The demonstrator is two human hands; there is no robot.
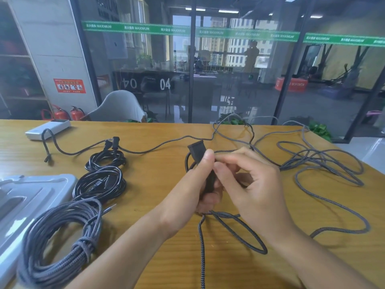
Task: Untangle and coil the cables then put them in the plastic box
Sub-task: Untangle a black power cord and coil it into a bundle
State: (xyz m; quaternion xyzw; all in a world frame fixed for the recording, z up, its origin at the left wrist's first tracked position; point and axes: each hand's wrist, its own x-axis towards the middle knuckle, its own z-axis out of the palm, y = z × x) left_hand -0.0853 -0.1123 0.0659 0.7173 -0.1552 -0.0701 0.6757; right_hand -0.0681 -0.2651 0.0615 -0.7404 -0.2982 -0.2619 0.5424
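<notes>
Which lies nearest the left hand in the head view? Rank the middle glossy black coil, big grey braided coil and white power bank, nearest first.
From the left hand:
1. Middle glossy black coil, just left.
2. Big grey braided coil, lower left, by the box.
3. White power bank, far left corner.

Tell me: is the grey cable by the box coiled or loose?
Coiled. The grey cable lies in stacked loops, wrapped round at one spot, beside the plastic box.

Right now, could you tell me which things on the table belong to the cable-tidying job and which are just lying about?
Job:
loose braided cable
black connector held by left hand and right hand
coiled grey cable
two black coils
plastic box

Lying about:
white power bank
</notes>
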